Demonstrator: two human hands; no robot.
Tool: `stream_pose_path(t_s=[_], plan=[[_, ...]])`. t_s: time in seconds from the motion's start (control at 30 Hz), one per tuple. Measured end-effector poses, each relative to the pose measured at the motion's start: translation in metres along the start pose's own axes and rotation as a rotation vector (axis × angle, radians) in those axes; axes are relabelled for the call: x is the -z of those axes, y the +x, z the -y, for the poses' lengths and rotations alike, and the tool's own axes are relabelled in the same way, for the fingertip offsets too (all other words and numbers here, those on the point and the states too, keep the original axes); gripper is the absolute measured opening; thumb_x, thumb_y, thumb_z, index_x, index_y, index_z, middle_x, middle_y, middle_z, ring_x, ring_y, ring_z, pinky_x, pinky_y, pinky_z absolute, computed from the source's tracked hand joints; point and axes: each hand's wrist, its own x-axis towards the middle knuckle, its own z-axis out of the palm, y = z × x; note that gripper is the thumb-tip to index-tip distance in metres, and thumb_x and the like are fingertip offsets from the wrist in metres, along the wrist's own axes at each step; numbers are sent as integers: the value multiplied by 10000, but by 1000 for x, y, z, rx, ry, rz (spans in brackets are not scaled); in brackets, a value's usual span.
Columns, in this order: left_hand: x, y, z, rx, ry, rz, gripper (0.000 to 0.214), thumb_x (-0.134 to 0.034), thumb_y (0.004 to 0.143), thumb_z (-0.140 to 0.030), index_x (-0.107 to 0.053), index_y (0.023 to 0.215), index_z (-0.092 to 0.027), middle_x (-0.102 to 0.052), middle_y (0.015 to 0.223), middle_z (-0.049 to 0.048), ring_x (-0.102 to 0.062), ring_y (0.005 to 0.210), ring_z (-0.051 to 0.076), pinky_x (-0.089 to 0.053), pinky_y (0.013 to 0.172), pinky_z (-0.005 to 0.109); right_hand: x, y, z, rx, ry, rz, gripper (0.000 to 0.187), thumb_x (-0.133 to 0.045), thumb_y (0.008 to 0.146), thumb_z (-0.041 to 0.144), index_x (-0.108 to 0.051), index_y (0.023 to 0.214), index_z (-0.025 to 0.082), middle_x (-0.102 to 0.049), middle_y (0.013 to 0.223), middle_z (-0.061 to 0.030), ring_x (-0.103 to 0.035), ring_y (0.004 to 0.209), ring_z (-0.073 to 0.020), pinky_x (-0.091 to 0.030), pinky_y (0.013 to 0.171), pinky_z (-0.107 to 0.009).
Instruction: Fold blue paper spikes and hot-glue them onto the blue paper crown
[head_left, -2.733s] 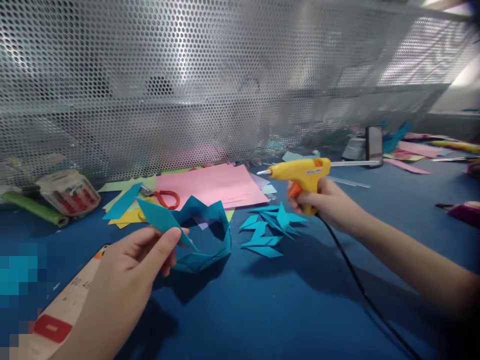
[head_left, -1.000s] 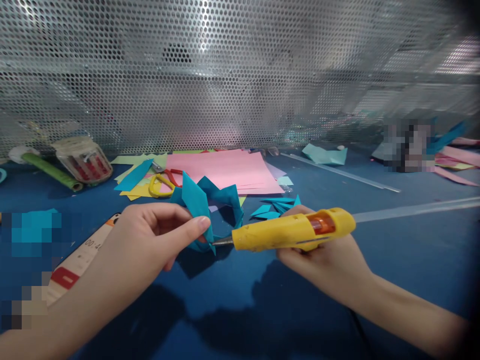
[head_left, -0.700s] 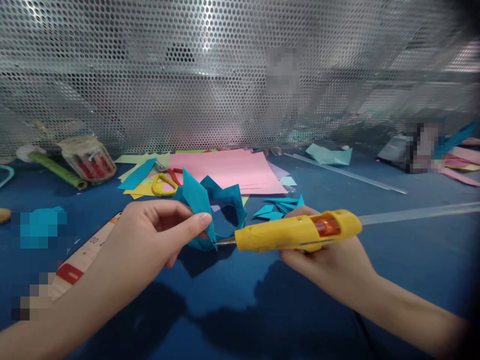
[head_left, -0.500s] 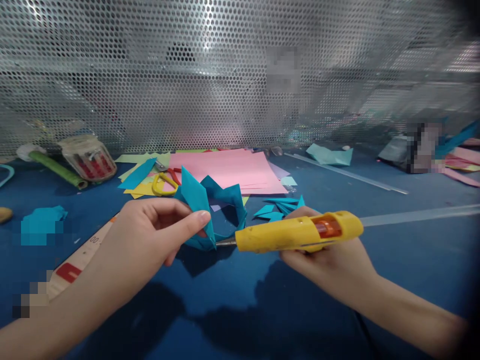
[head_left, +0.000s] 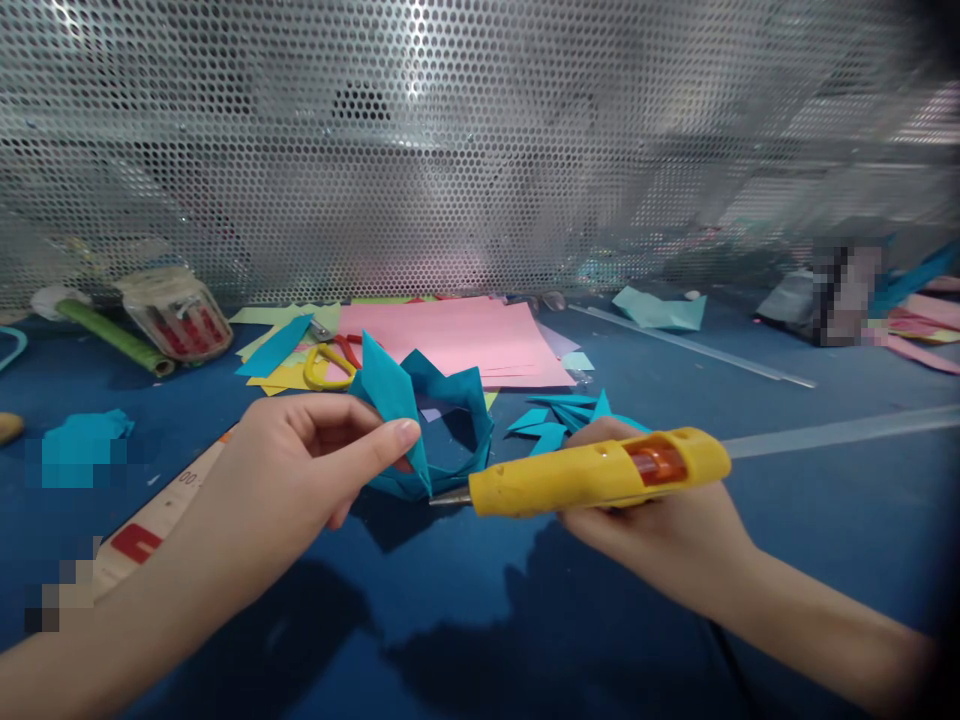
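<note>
My left hand pinches a folded teal paper piece between thumb and fingers, held against a ring of joined teal paper points that rests on the blue table. My right hand grips a yellow hot glue gun held level, its metal nozzle touching the lower tip of the held piece. Several loose folded teal pieces lie just behind the gun.
Pink sheets, yellow and green paper and scissors lie behind the ring. A jar and green roll sit at left, a ruler under my left arm. Clear glue sticks lie at right. A perforated metal screen closes the back.
My right hand brought the glue gun from the right, turned it level and set its nozzle at the held piece's tip. In the last second the gun dipped slightly; my left hand stayed.
</note>
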Motion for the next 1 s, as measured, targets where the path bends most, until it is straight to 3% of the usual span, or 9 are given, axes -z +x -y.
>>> stream_pose_path(t_s=[0.17, 0.33, 0.47, 1.0], plan=[[-3, -5, -8, 3, -10, 24, 375, -643, 714, -516, -568, 490, -224, -386, 343, -84, -326, 347, 48, -251, 391, 169, -1, -2, 0, -18, 47, 27, 53, -511, 722, 214, -496, 678, 239, -555, 569, 51, -555, 469, -118, -460, 441, -216], [-4, -8, -8, -4, -26, 68, 365, -646, 715, -508, -588, 490, -226, -373, 337, -85, -315, 338, 47, -241, 382, 169, -3, -2, -1, -23, 45, 17, 165, -506, 722, 210, -413, 589, 239, -457, 508, 54, -469, 436, -110, -422, 417, -218], [-4, -6, -5, -5, -22, 99, 383, -663, 700, -532, -586, 483, -226, -385, 337, -83, -318, 329, 46, -238, 364, 162, -4, -3, -3, -103, 99, 97, 235, -500, 742, 256, -369, 548, 234, -402, 512, 41, -427, 435, -104, -390, 397, -219], [-1, -5, -5, 7, -21, 73, 359, -665, 705, -526, -594, 512, -232, -388, 330, -80, -315, 332, 55, -245, 369, 169, -4, -3, -3, -191, 264, 237, 227, -513, 729, 244, -359, 564, 227, -379, 498, 52, -392, 441, -95, -369, 405, -211]])
